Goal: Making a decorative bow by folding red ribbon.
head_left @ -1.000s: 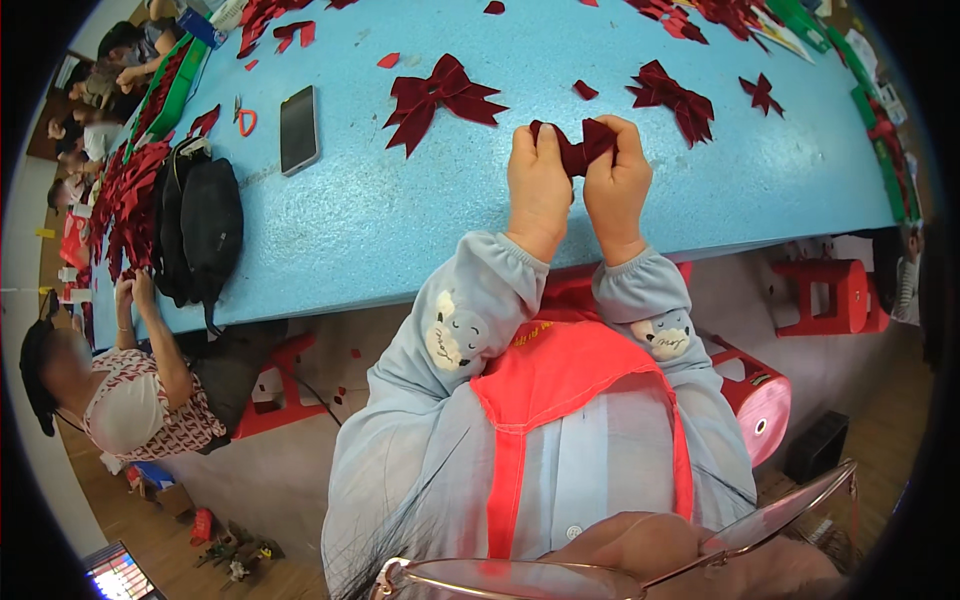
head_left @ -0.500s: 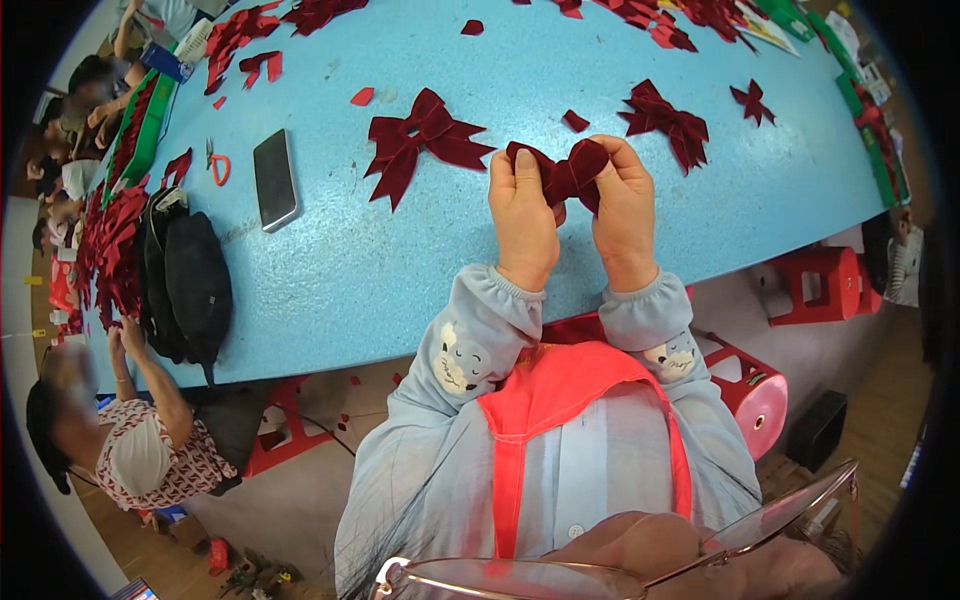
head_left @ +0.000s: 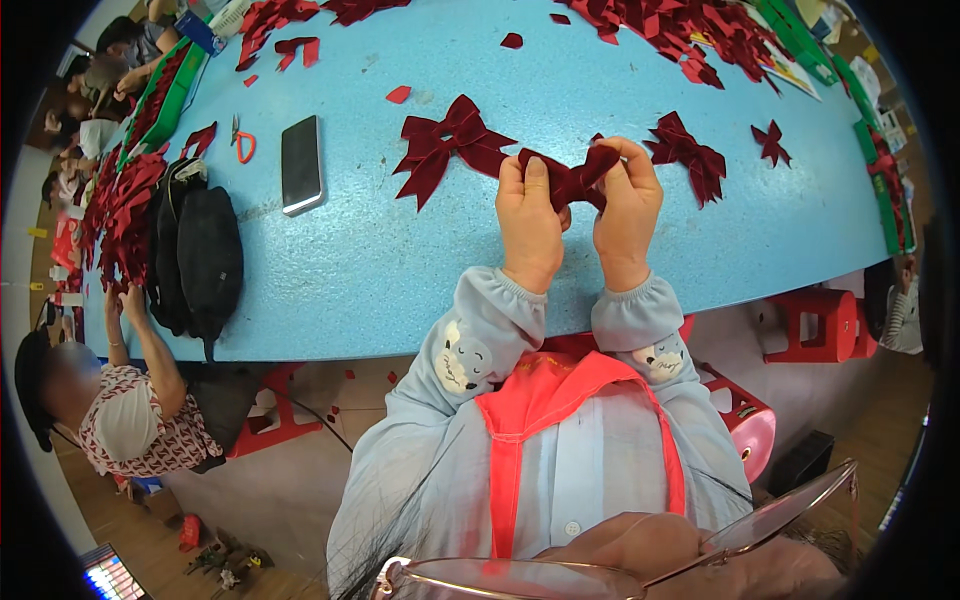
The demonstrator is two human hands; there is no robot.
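Between my two hands, above the blue table, is a dark red velvet bow. The fingers and thumb of my left hand pinch its left loop. My right hand grips the right loop the same way. My fingertips hide parts of both loops. Left of my hands lies a larger bow with its tails spread. Another large bow rests on the right, partly behind my right hand, and a small bow is farther right.
A black phone, small orange-handled snips and a black pouch lie to the left. Red ribbon pieces are heaped at the far side. A co-worker sits at lower left; red stools stand at right.
Both hands keep hold of the bow; my fingers have shifted slightly and its loops look pulled a little wider. The whole view has turned somewhat, moving table items rightward.
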